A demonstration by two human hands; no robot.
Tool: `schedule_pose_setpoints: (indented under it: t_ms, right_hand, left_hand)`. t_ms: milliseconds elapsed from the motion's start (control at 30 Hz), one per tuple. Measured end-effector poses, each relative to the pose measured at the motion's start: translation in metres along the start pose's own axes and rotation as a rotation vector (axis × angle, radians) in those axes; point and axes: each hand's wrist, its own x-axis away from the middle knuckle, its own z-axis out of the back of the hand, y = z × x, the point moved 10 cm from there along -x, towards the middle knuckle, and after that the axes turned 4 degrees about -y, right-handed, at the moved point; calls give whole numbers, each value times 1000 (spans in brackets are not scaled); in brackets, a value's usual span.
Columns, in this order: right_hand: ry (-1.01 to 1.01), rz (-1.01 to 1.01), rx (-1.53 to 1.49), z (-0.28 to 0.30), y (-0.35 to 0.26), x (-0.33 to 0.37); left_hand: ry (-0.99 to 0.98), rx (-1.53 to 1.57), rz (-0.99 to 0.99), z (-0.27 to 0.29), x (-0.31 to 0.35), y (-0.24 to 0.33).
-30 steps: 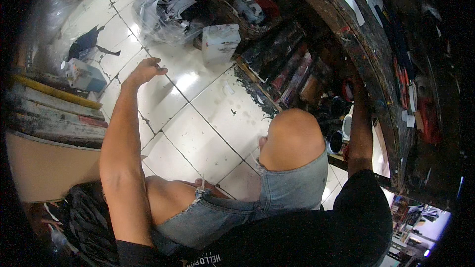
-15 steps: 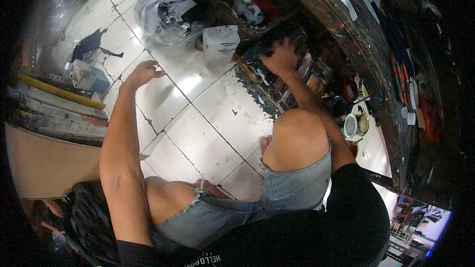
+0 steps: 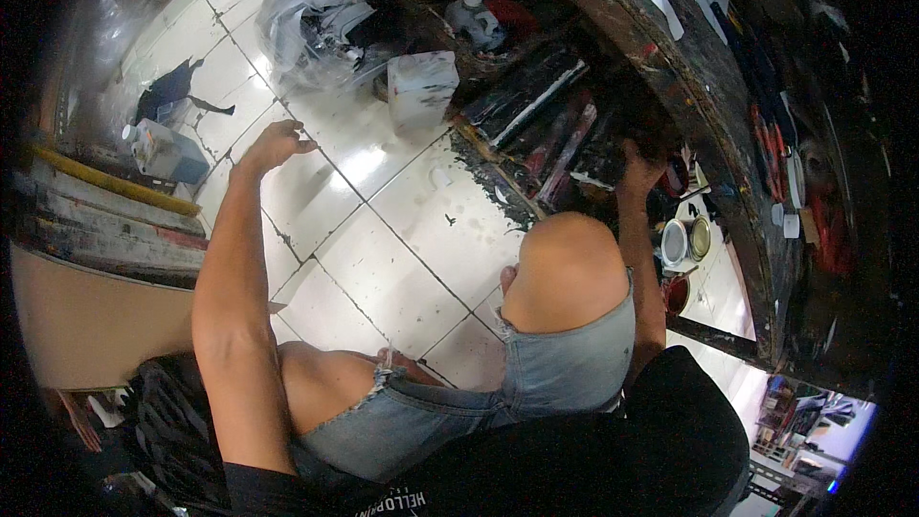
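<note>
My left hand (image 3: 276, 146) hovers over the white tiled floor, thumb and fingers slightly apart with nothing between them. Far to the right, my right hand (image 3: 641, 167) reaches down past my bent knee into the shade under the workbench. It is beside several long, ink-stained bars (image 3: 541, 86) lying side by side in a low wooden tray (image 3: 503, 168). Next to the hand is a dark block (image 3: 601, 165) with a pale edge. Shadow hides my right fingers, and I cannot tell if they touch anything.
A stained white container (image 3: 421, 91) stands by the tray, near a clear plastic bag (image 3: 311, 24) of scraps. Open cans (image 3: 675, 242) sit right of my knee. The workbench edge (image 3: 689, 120) curves overhead. At left are a plastic jug (image 3: 168, 151) and stacked frames (image 3: 105, 220).
My right hand has drawn back from above the bars toward me and to the right, uncovering them. My left hand has stayed nearly where it was.
</note>
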Motion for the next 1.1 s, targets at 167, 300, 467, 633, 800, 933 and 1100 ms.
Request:
schedule_pose_setpoints:
  t_ms: [167, 300, 467, 633, 800, 933, 1100]
  right_hand:
    - [65, -59, -121, 42, 46, -9]
    - [-113, -157, -288, 24, 68, -7]
    - [-175, 322, 435, 19, 33, -4]
    - [-135, -113, 350, 9, 57, 5]
    - [-257, -236, -411, 10, 132, -28]
    - [-348, 284, 669, 26, 142, -46]
    - [-333, 78, 520, -1, 118, -63]
  left_hand:
    - [-18, 35, 0, -5, -5, 4]
    - [-5, 50, -11, -2, -3, -3]
    - [-7, 25, 5, -2, -5, -1]
    - [0, 85, 67, -1, 4, -7]
    - [-15, 117, 80, -2, 2, 0]
    - [-26, 152, 49, -7, -10, 2]
    - [12, 159, 76, 0, 0, -27]
